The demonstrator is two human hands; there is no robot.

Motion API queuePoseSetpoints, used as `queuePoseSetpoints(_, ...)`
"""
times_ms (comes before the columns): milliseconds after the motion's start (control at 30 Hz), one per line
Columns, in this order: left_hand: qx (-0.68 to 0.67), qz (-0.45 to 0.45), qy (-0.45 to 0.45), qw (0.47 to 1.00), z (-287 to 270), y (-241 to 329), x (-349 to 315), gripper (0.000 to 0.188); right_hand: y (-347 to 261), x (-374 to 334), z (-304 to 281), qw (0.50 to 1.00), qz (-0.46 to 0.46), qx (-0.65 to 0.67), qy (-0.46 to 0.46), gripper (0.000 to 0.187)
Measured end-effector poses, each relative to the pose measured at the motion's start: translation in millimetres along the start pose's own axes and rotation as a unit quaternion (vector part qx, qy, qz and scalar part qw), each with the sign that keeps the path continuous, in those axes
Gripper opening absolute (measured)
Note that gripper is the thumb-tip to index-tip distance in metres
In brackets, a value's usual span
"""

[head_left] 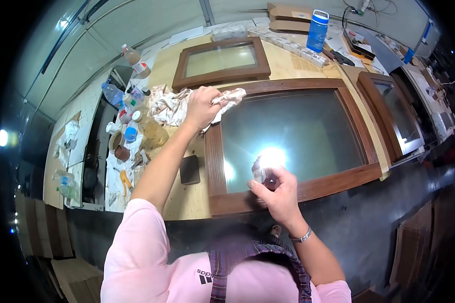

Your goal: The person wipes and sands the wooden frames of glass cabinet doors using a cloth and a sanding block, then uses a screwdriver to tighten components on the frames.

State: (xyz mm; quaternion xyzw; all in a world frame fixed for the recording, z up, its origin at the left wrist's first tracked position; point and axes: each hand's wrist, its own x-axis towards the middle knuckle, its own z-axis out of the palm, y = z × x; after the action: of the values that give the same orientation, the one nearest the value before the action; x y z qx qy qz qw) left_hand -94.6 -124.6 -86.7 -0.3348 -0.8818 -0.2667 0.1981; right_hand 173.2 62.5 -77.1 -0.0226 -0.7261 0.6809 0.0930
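A large brown wooden frame [215,166] with a frosted glass pane [298,129] lies flat on the workbench in front of me. My left hand [201,107] is closed on a crumpled stained white rag [231,97] at the frame's upper left corner. My right hand [275,189] holds a small object over the pane's lower edge; a bright reflection hides most of it, so I cannot tell what it is.
A smaller framed pane [220,61] lies behind and a third [397,113] at the right. More rags [167,106], bottles and jars [136,126] crowd the left. A dark block [190,169] sits beside the frame. A blue bottle [317,30] stands at the back.
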Motion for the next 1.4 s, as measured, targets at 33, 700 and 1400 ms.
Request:
queuePoseSetpoints(33,0.004,0.017,0.016,1.000,2.8,1.6,2.4,0.022,-5.1,2.0,-0.3,1.000,0.007,-0.002,-0.008,0.020)
queuePoseSetpoints(700,-0.145,0.076,-0.035,0.986,-58.8,114.9,-63.4,0.023,-22.9,12.2,-12.5,0.983,0.105,0.136,-0.062,0.026)
queuePoseSetpoints(1400,-0.684,-0.287,0.250,0.623,-102.8,95.2,-131.5,0.030,-56.2,80.2,4.4,0.852,-0.279,-0.379,-0.230,0.037)
